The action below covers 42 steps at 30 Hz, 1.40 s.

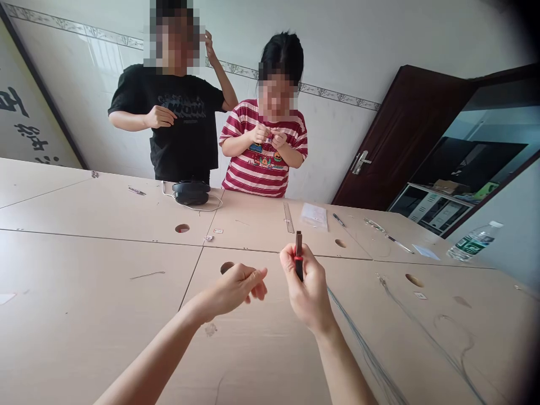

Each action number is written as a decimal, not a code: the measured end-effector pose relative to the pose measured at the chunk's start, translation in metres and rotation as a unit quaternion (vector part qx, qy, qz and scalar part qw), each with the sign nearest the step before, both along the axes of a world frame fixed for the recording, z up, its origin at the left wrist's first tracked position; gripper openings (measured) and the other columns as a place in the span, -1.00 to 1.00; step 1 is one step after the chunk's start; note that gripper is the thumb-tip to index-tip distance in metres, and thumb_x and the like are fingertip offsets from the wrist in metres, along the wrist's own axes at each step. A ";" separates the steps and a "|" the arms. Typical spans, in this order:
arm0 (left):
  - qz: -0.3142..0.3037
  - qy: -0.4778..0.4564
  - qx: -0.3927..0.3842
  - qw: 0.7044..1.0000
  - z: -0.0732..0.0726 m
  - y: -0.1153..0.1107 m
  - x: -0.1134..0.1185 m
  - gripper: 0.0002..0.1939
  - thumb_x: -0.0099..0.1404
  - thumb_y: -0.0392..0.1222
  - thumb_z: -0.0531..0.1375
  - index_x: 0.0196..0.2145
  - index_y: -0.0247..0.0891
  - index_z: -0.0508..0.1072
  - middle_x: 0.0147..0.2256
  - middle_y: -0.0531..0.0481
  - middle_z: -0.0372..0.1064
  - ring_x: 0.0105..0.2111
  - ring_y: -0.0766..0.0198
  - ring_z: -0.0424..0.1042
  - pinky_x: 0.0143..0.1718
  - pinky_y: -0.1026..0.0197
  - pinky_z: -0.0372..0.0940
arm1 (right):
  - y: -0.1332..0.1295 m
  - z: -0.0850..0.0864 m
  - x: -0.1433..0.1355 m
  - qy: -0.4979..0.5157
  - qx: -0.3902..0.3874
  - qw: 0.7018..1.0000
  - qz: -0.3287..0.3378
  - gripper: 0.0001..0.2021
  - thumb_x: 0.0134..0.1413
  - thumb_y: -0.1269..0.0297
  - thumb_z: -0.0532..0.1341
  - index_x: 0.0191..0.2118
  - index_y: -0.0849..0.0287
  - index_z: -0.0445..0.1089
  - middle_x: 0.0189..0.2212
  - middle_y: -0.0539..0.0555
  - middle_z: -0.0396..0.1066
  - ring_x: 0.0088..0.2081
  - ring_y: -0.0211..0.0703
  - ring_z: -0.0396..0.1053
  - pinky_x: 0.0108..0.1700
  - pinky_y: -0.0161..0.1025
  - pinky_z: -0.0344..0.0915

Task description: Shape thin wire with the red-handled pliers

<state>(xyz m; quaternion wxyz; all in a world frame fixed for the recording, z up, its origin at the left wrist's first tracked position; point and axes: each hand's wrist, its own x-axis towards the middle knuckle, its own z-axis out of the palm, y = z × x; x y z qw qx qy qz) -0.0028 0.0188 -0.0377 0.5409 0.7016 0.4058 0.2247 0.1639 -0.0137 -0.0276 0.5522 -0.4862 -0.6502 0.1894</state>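
Observation:
My right hand [310, 287] is closed around a slim black and red hand tool [298, 256] with a dark metal end pointing up; seen end-on, its exact kind is unclear. To its left, my left hand [236, 287] is closed, thumb pressed against the curled fingers. Whatever it may pinch is too small to make out. Both hands are held apart above the tabletop [139, 320]. A bundle of thin grey wires [358, 337] lies just right of my right forearm. Another strand bundle [417, 332] stretches farther right.
Across the table stand a person in a black shirt [185, 124] and a person in a striped shirt [264, 163], fingers together. Black headphones [190, 192], a ruler [288, 218], a plastic bag [314, 216], pens [399, 244] and a water bottle [475, 242] lie on the table.

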 end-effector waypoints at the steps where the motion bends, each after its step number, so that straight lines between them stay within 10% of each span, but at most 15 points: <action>1: -0.041 -0.005 -0.006 0.999 0.003 -0.002 -0.001 -0.38 0.35 0.25 -0.04 -0.47 -0.32 0.53 -0.35 -0.14 0.51 -0.41 0.26 0.40 -0.36 0.21 0.29 | 0.001 -0.001 0.000 0.003 0.003 1.000 -0.005 -0.80 0.29 0.19 0.05 -0.38 0.11 0.18 -0.55 -0.12 0.08 -0.54 -0.33 0.05 -0.46 -0.36 0.09; 5: -0.250 -0.118 -0.102 0.956 0.020 -0.017 -0.002 -0.37 0.39 0.17 -0.03 -0.58 -0.32 0.50 -0.48 -0.15 0.51 -0.62 0.37 0.25 -0.57 0.26 0.16 | 0.004 -0.004 0.000 0.009 0.000 1.000 -0.014 -0.80 0.29 0.19 0.05 -0.37 0.11 0.18 -0.55 -0.12 0.06 -0.55 -0.33 0.03 -0.48 -0.36 0.07; 8: -0.282 -0.228 -0.152 0.920 0.027 -0.028 0.001 -0.34 0.41 0.11 -0.04 -0.71 -0.32 0.39 -0.66 -0.09 0.38 -0.77 0.48 0.00 -0.72 0.29 -0.07 | 0.004 -0.008 -0.003 0.015 -0.010 1.000 -0.009 -0.80 0.28 0.19 0.05 -0.37 0.11 0.17 -0.56 -0.13 0.03 -0.56 -0.33 0.00 -0.49 -0.37 0.06; 15: 0.110 -0.535 -0.184 0.817 0.046 -0.034 0.001 -0.49 0.43 0.05 -0.02 -0.61 -0.27 0.28 -0.68 0.14 0.22 -0.79 0.57 -0.05 -0.80 0.50 0.01 | 0.000 -0.007 -0.019 0.015 -0.026 1.000 0.007 -0.79 0.28 0.17 0.04 -0.38 0.11 0.18 -0.53 -0.09 0.13 -0.51 -0.29 0.10 -0.43 -0.34 0.15; 20: 0.261 -0.568 -0.060 0.778 0.054 -0.022 -0.005 -0.57 0.45 -0.05 -0.04 -0.38 -0.26 0.53 -0.18 -0.06 0.54 -0.15 0.32 0.51 -0.06 0.32 0.40 | -0.003 -0.007 -0.022 0.015 -0.009 1.000 0.017 -0.81 0.29 0.17 0.06 -0.33 0.12 0.21 -0.47 -0.05 0.20 -0.44 -0.25 0.17 -0.36 -0.32 0.18; 27: 0.244 -0.464 0.082 0.847 0.036 -0.012 -0.004 -0.53 0.43 0.11 -0.06 -0.13 -0.16 0.56 0.15 -0.02 0.34 0.23 0.17 0.17 0.23 0.12 0.09 | -0.006 -0.007 -0.022 -0.002 -0.001 0.999 0.045 -0.82 0.30 0.21 0.05 -0.35 0.11 0.17 -0.47 -0.06 0.16 -0.43 -0.26 0.13 -0.32 -0.31 0.16; 33: 0.192 -0.206 0.064 0.957 0.031 -0.016 0.001 -0.50 0.38 0.16 -0.01 -0.19 -0.25 0.56 -0.25 -0.08 0.51 -0.39 0.25 0.32 -0.31 0.21 0.23 | -0.005 -0.008 -0.020 -0.010 0.004 0.999 0.046 -0.83 0.30 0.22 0.05 -0.35 0.11 0.16 -0.47 -0.07 0.16 -0.45 -0.27 0.13 -0.35 -0.30 0.13; 37: 0.172 -0.151 0.051 0.972 0.032 -0.018 0.003 -0.53 0.36 0.14 -0.01 -0.40 -0.26 0.50 -0.63 0.10 0.16 -0.58 0.34 -0.01 -0.49 0.24 -0.02 | -0.005 -0.008 -0.021 -0.016 0.006 0.999 0.052 -0.82 0.31 0.23 0.05 -0.36 0.10 0.15 -0.46 -0.05 0.19 -0.43 -0.26 0.16 -0.34 -0.30 0.14; 42: 0.162 -0.160 0.009 0.974 0.034 -0.016 -0.001 -0.65 0.31 0.00 0.04 -0.53 -0.24 0.35 -0.63 0.18 -0.19 -0.57 0.36 -0.18 -0.50 0.23 -0.16 | -0.004 -0.009 -0.022 -0.021 0.008 0.998 0.054 -0.85 0.30 0.24 0.06 -0.34 0.10 0.18 -0.44 -0.04 0.21 -0.40 -0.24 0.18 -0.31 -0.29 0.17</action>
